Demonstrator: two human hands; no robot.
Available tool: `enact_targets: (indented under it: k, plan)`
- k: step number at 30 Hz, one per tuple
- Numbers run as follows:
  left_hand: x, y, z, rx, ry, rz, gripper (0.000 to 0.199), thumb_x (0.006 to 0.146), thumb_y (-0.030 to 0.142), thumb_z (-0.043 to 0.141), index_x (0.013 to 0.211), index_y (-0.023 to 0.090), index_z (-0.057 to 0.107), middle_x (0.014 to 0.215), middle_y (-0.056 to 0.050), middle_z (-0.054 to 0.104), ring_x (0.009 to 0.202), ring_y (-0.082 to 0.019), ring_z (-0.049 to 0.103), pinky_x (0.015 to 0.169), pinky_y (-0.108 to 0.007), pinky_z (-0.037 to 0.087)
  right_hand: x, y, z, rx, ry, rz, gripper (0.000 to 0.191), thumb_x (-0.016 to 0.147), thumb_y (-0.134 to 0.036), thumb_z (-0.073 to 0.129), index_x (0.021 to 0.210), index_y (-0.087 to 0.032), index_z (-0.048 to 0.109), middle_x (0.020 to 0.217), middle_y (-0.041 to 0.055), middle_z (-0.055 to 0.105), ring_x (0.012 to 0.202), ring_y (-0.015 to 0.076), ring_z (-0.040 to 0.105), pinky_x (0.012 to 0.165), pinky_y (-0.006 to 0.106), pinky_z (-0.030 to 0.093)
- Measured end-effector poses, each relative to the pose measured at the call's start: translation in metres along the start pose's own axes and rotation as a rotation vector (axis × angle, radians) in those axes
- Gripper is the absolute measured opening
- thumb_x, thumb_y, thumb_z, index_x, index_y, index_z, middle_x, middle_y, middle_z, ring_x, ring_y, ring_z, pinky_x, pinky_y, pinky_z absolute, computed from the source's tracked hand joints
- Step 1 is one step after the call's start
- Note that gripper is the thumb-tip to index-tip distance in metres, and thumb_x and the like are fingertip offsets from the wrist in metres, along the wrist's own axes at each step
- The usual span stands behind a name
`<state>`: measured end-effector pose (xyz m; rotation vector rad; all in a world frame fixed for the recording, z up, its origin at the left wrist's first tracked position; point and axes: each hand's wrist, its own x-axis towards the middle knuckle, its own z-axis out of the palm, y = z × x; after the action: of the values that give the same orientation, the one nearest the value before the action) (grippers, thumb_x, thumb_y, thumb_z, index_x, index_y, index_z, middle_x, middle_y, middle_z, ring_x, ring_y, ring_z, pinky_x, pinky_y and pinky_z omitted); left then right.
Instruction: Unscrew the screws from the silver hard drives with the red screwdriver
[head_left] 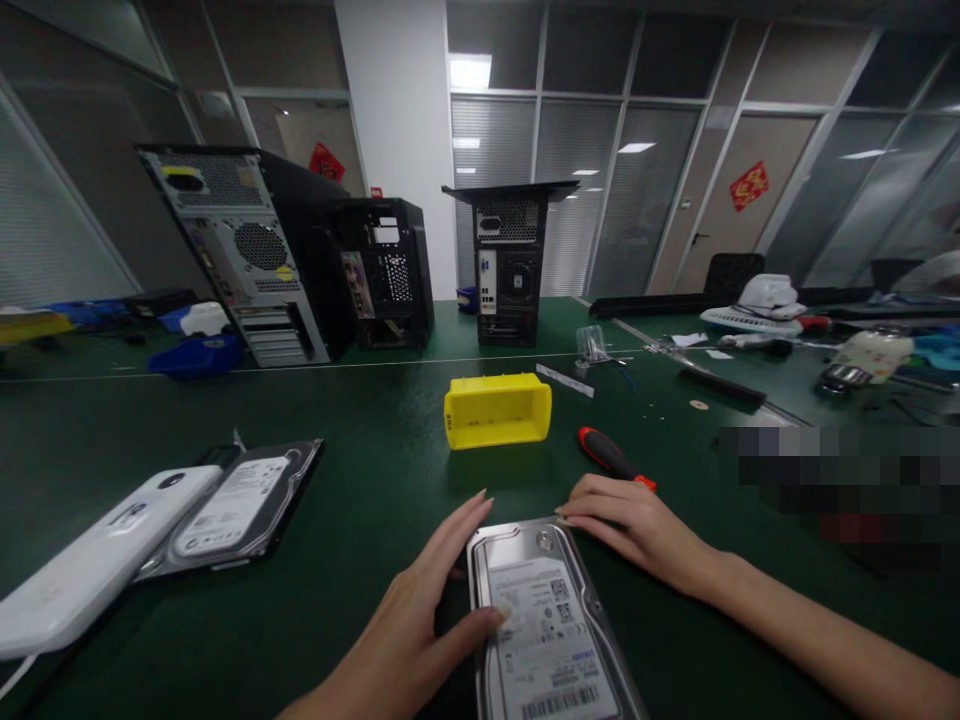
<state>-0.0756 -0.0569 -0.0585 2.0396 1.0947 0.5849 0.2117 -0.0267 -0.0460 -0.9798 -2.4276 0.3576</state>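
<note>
A silver hard drive [540, 640] with a white printed label lies on the green table in front of me, its near end cut off by the frame. My left hand [420, 610] grips its left side, thumb on the label and fingers stretched along the edge. At the drive's far right corner, my right hand [637, 520] has its fingertips closed together against the edge; whether something small is between them cannot be seen. Just beyond that hand lies a red and black screwdriver [611, 455], partly hidden by it. A yellow plastic bin [499, 412] sits past the drive.
To the left, a white phone-shaped device [112, 560] overlaps another hard drive [240, 500]. Computer cases [240, 250], [386, 270], [510, 265] stand along the back. A blue bin [196, 355] is at back left. Loose parts and a metal strip [564, 380] lie at back right.
</note>
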Motion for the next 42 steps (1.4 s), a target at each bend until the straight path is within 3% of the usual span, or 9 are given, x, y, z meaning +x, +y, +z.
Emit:
enact_targets:
  k: [4, 9, 14, 18, 25, 29, 35, 42]
  plan:
    - [0.0, -0.001, 0.0, -0.001, -0.006, -0.003, 0.066, 0.09, 0.04, 0.055, 0.147, 0.037, 0.021, 0.157, 0.0, 0.02, 0.142, -0.028, 0.024, 0.11, -0.049, 0.035, -0.001, 0.003, -0.004, -0.073, -0.074, -0.042, 0.029, 0.098, -0.022, 0.041, 0.116, -0.019, 0.063, 0.105, 0.0077, 0.063, 0.094, 0.0155, 0.061, 0.081, 0.029, 0.05]
    - [0.001, -0.004, 0.0, 0.008, 0.007, 0.032, 0.064, 0.09, 0.04, 0.055, 0.146, 0.038, 0.024, 0.156, 0.0, 0.023, 0.141, -0.029, 0.026, 0.111, -0.051, 0.033, 0.002, 0.003, -0.009, -0.056, -0.145, -0.033, 0.031, 0.098, -0.02, 0.039, 0.12, -0.022, 0.06, 0.106, 0.0065, 0.062, 0.096, 0.0141, 0.061, 0.082, 0.027, 0.051]
    - [0.0, -0.008, 0.001, 0.016, 0.009, 0.079, 0.061, 0.091, 0.042, 0.053, 0.145, 0.04, 0.024, 0.155, 0.001, 0.025, 0.14, -0.028, 0.028, 0.112, -0.051, 0.031, 0.0, 0.002, -0.01, -0.185, -0.152, -0.084, 0.032, 0.098, -0.02, 0.036, 0.12, -0.018, 0.059, 0.106, 0.009, 0.065, 0.093, 0.0166, 0.065, 0.076, 0.029, 0.054]
    - [-0.001, -0.004, 0.0, -0.002, 0.009, 0.043, 0.06, 0.091, 0.041, 0.054, 0.144, 0.039, 0.027, 0.155, 0.0, 0.026, 0.14, -0.028, 0.028, 0.113, -0.051, 0.029, -0.004, 0.004, -0.009, -0.364, -0.131, -0.141, 0.035, 0.099, -0.019, 0.03, 0.121, -0.018, 0.057, 0.11, 0.0097, 0.067, 0.093, 0.0204, 0.068, 0.073, 0.034, 0.057]
    - [0.0, 0.002, -0.001, -0.015, -0.012, 0.02, 0.06, 0.09, 0.038, 0.055, 0.144, 0.036, 0.029, 0.154, -0.001, 0.027, 0.14, -0.027, 0.029, 0.115, -0.05, 0.025, 0.004, -0.008, -0.01, -0.365, -0.1, -0.164, 0.035, 0.099, -0.023, 0.031, 0.11, -0.012, 0.063, 0.097, 0.0113, 0.072, 0.081, 0.0203, 0.071, 0.067, 0.033, 0.058]
    - [0.0, 0.003, 0.0, -0.022, -0.001, 0.018, 0.059, 0.09, 0.037, 0.055, 0.144, 0.037, 0.03, 0.153, 0.0, 0.028, 0.139, -0.027, 0.03, 0.115, -0.05, 0.025, 0.008, -0.017, -0.011, -0.309, -0.107, -0.037, 0.028, 0.095, -0.022, 0.041, 0.107, -0.014, 0.065, 0.092, 0.0082, 0.072, 0.077, 0.0208, 0.07, 0.069, 0.037, 0.057]
    - [0.001, 0.005, 0.0, -0.02, 0.017, 0.022, 0.058, 0.09, 0.036, 0.056, 0.143, 0.036, 0.032, 0.152, -0.001, 0.031, 0.138, -0.027, 0.032, 0.115, -0.048, 0.026, 0.01, -0.023, -0.014, -0.087, -0.119, 0.265, 0.024, 0.089, -0.029, 0.054, 0.109, -0.021, 0.065, 0.096, 0.0025, 0.071, 0.087, 0.0171, 0.067, 0.077, 0.032, 0.054]
    - [0.001, 0.002, 0.0, -0.003, 0.002, 0.052, 0.057, 0.091, 0.038, 0.053, 0.143, 0.035, 0.031, 0.152, -0.002, 0.03, 0.138, -0.028, 0.031, 0.114, -0.05, 0.026, 0.011, -0.026, -0.016, -0.048, -0.143, 0.283, 0.022, 0.094, -0.032, 0.048, 0.101, -0.021, 0.066, 0.099, 0.0027, 0.069, 0.092, 0.0168, 0.065, 0.082, 0.032, 0.051]
